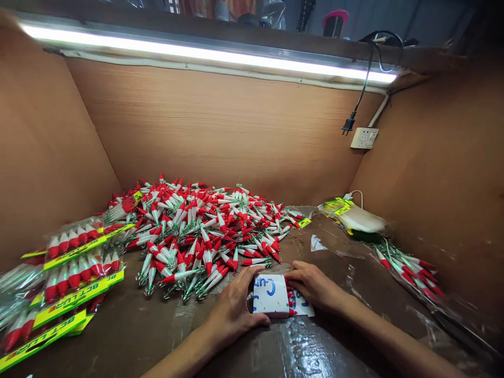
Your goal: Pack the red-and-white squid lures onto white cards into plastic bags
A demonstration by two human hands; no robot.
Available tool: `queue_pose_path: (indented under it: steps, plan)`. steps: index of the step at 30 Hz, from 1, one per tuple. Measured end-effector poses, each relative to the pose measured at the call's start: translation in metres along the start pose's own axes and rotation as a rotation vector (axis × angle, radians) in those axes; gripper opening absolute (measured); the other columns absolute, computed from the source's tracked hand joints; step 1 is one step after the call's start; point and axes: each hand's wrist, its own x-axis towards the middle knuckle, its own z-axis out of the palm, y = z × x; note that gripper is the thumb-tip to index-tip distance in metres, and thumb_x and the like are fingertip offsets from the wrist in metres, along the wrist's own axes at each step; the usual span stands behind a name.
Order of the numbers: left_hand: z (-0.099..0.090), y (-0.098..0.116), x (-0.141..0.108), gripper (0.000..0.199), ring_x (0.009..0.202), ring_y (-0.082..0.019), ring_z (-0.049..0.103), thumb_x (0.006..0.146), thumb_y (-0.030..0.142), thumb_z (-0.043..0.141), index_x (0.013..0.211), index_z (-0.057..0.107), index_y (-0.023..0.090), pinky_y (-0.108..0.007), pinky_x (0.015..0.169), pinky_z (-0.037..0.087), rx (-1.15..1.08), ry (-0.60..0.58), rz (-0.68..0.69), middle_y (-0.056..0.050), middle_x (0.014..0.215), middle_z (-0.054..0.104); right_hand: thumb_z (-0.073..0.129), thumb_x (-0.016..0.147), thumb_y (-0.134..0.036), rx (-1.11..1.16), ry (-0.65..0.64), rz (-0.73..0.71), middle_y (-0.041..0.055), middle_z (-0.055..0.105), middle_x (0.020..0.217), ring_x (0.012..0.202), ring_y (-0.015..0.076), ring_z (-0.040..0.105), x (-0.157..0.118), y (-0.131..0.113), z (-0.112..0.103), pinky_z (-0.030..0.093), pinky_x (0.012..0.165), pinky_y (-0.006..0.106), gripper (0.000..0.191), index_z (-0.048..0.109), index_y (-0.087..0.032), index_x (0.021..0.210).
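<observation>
A small white box-like folded card (270,296) with blue handwriting lies on the brown table. My left hand (235,296) is closed around its left side, thumb at the front edge and fingers at the back. Out of the card's right side poke the red tips of several fishing lures (292,300). Over these tips my right hand (311,283) is curled, its fingertips at the card's back right corner; what lies beneath them is partly hidden. Another white piece with blue writing (305,305) shows under my right hand. Behind both hands spreads a large heap of red-and-white fishing lures (208,231).
Packed lures with yellow BCT LURE headers (74,299) are stacked at the left. At the right lie a stack of clear bags (362,218) and more lures (413,273). A black plug (348,125) hangs near a wall socket (364,138). Board walls enclose three sides.
</observation>
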Motion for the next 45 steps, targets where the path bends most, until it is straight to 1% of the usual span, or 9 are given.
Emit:
queue_pose_path:
  steps: [6, 12, 17, 22, 25, 31, 36, 42, 45]
  plan:
    - [-0.004, 0.004, 0.002, 0.057, 0.115, -0.03, 0.058, 0.062, 0.025, 0.093, 0.112, 0.067, 0.032, -0.042, 0.096, 0.051, 0.053, -0.097, 0.013, -0.005, 0.129, 0.055, 0.049, 0.103, -0.035, -0.026, -0.073, -0.089, 0.0045, 0.067, 0.101, 0.095, 0.0184, 0.061, -0.001, 0.017, -0.015, 0.045, 0.08, 0.025, 0.027, 0.075, -0.029, 0.109]
    - [-0.005, 0.01, 0.001, 0.064, 0.118, -0.03, 0.057, 0.066, 0.025, 0.088, 0.123, 0.061, 0.032, -0.045, 0.1, 0.05, 0.061, -0.121, -0.007, -0.007, 0.133, 0.052, 0.056, 0.092, -0.014, -0.421, -0.07, 0.475, 0.0158, 0.07, 0.11, 0.099, 0.0249, 0.067, 0.013, 0.086, -0.049, 0.048, 0.082, 0.031, 0.025, 0.073, -0.016, 0.111]
    - [-0.012, 0.016, -0.001, 0.07, 0.131, -0.033, 0.048, 0.075, 0.034, 0.083, 0.139, 0.052, 0.032, -0.048, 0.11, 0.042, 0.044, -0.057, 0.063, -0.009, 0.142, 0.048, 0.051, 0.086, -0.002, -0.512, 0.001, 0.595, 0.0223, 0.071, 0.098, 0.088, 0.0295, 0.069, 0.018, 0.12, -0.066, 0.048, 0.073, 0.034, 0.026, 0.076, -0.008, 0.091]
    - [-0.023, 0.017, 0.006, 0.057, 0.132, -0.033, 0.05, 0.089, 0.047, 0.07, 0.141, 0.054, 0.028, -0.049, 0.114, 0.036, -0.243, 0.062, -0.036, -0.01, 0.14, 0.057, 0.044, 0.096, -0.009, -0.517, 0.268, 0.438, 0.0152, 0.07, 0.105, 0.099, 0.026, 0.064, 0.009, 0.083, -0.08, 0.049, 0.082, 0.035, 0.035, 0.075, -0.015, 0.11]
    - [-0.029, 0.016, 0.012, 0.066, 0.127, -0.034, 0.056, 0.092, 0.061, 0.06, 0.144, 0.051, 0.022, -0.046, 0.108, 0.044, -0.774, 0.09, -0.251, -0.015, 0.134, 0.062, 0.049, 0.099, -0.012, -0.411, 0.575, -0.062, 0.01, 0.069, 0.103, 0.096, 0.0231, 0.061, -0.002, 0.027, -0.072, 0.05, 0.083, 0.036, 0.033, 0.071, -0.021, 0.121]
    - [-0.057, 0.018, 0.012, 0.086, 0.111, -0.033, 0.067, 0.087, 0.076, 0.054, 0.146, 0.046, 0.013, -0.044, 0.089, 0.056, -1.5, -0.161, -0.575, -0.021, 0.13, 0.063, 0.053, 0.1, -0.011, -0.305, 0.567, -0.642, 0.0046, 0.074, 0.098, 0.091, 0.02, 0.06, -0.009, -0.056, -0.038, 0.048, 0.09, 0.04, 0.031, 0.067, -0.017, 0.126]
    - [-0.06, 0.012, 0.008, 0.074, 0.096, -0.026, 0.072, 0.076, 0.054, 0.082, 0.135, 0.059, 0.016, -0.033, 0.075, 0.056, -1.219, -0.353, -0.636, -0.016, 0.117, 0.071, 0.057, 0.099, -0.015, -0.273, 0.519, -0.669, 0.002, 0.075, 0.095, 0.086, 0.0186, 0.061, -0.007, -0.061, -0.016, 0.049, 0.088, 0.038, 0.029, 0.066, -0.018, 0.127]
    - [-0.056, -0.004, 0.014, 0.053, 0.06, -0.017, 0.065, 0.061, 0.058, 0.089, 0.076, 0.073, 0.01, -0.024, 0.056, 0.045, -0.682, -0.1, -0.523, -0.006, 0.066, 0.07, 0.055, 0.099, -0.022, -0.071, 0.575, -0.22, 0.0116, 0.057, 0.14, 0.126, 0.0269, 0.053, -0.001, -0.049, -0.008, 0.047, 0.104, 0.047, 0.06, 0.034, -0.026, 0.156]
    - [-0.066, -0.009, 0.017, 0.06, 0.06, -0.018, 0.065, 0.068, 0.069, 0.079, 0.079, 0.073, 0.01, -0.026, 0.058, 0.047, -0.628, -0.047, -0.498, -0.007, 0.067, 0.071, 0.062, 0.096, -0.039, 0.018, 0.306, -0.06, 0.0139, 0.045, 0.154, 0.139, 0.0302, 0.043, 0.002, -0.04, -0.01, 0.041, 0.113, 0.051, 0.075, 0.024, -0.024, 0.16]
